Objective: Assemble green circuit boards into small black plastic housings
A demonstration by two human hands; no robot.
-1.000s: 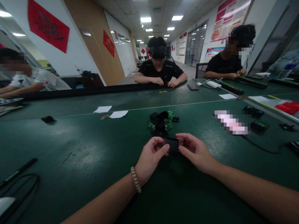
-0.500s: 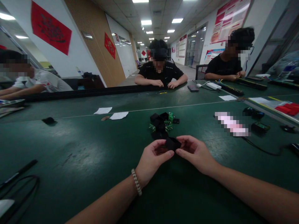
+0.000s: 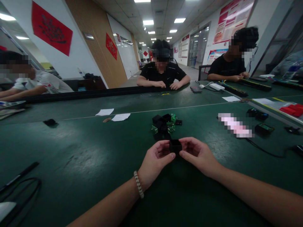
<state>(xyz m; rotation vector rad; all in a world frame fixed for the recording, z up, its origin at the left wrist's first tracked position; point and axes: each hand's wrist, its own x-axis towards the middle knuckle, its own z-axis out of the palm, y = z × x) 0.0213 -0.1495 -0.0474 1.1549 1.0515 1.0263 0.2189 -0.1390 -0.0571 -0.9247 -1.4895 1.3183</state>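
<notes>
A small black open-topped box (image 3: 175,147) is held between my two hands, its hollow side facing up. My left hand (image 3: 156,159) grips its left side with thumb and fingers; a beaded bracelet (image 3: 138,184) circles that wrist. On the box's right side, my right hand (image 3: 199,156) pinches it in the same way. Just beyond my hands lies a pile of black box-shaped parts (image 3: 163,124) mixed with green circuit boards (image 3: 170,127). The bottom of the held box is hidden from view.
White papers (image 3: 121,117) lie ahead to the left, and a black pen (image 3: 20,176) with a cable at far left. On the right are a blurred-out pink item (image 3: 234,125) and a black device (image 3: 264,128). Several people sit around the green table (image 3: 94,195).
The black box has turned between my fingers, from tilted to nearly level with its opening upward. Both hands stay in almost the same place.
</notes>
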